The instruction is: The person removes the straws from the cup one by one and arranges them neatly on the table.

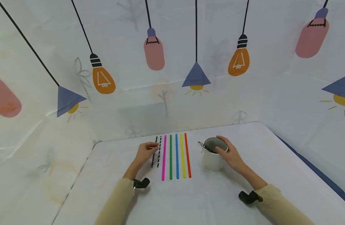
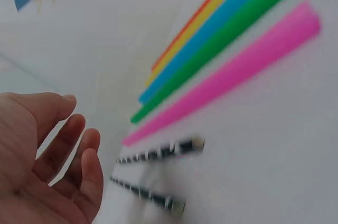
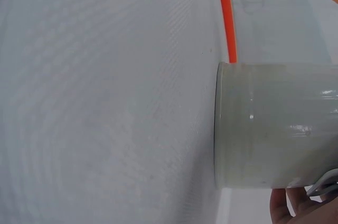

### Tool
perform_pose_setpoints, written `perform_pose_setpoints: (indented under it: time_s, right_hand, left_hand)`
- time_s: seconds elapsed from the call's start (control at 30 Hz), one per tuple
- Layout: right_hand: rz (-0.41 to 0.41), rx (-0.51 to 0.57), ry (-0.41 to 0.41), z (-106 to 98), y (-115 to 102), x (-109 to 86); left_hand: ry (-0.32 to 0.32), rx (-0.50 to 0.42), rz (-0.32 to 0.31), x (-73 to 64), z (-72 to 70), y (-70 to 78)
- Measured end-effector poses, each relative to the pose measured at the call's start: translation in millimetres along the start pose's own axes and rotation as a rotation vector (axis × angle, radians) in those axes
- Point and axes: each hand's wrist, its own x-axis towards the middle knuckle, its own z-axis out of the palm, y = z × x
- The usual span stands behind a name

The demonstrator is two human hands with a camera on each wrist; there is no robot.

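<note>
In the head view my left hand (image 1: 146, 152) hovers over two black straws with white marks (image 1: 159, 153) at the left end of a row. The left wrist view shows its fingers (image 2: 91, 176) loosely bent with nothing between them, beside the black straws (image 2: 158, 152). My right hand (image 1: 230, 154) grips a white mug (image 1: 213, 162) at its rim. The mug stands upright, and a black-and-white patterned straw (image 1: 208, 147) leans out over its left side. From the right wrist, fingers (image 3: 300, 200) show by the mug handle (image 3: 323, 183).
Right of the black straws lie pink (image 1: 163, 157), green (image 1: 171, 157), blue (image 1: 177, 156), yellow (image 1: 182, 155) and red (image 1: 187, 155) straws, side by side. A white cloth covers the table (image 1: 212, 200). Behind it hangs a sheet (image 1: 175, 106) printed with lamps.
</note>
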Motion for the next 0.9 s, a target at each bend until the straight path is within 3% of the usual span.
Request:
perform_pose_setpoints:
  time_s: [0.23,0.47,0.57,0.63,0.73,0.9]
  right_hand:
    - [-0.007,0.002,0.002,-2,0,0.3]
    - [-0.021,-0.014,0.022,-1,33,7.1]
    - [-0.021,-0.024,0.032,-1,36,7.4]
    - [-0.025,-0.025,0.036,-1,36,6.9]
    - [-0.029,-0.032,0.034,0,36,5.8]
    - [-0.029,-0.029,0.033,1,34,5.2]
  left_hand:
    - [-0.098,-0.025,0.106,-18.8,34.6,39.1]
    - [-0.224,-0.056,0.226,-35.2,64.7,84.6]
    - [-0.258,-0.069,0.252,-37.5,80.1,94.5]
    - [-0.269,-0.082,0.259,-34.3,92.9,90.7]
    - [-0.289,-0.111,0.271,-38.0,108.7,96.9]
    - [-0.272,-0.138,0.309,-45.7,131.7,107.7]
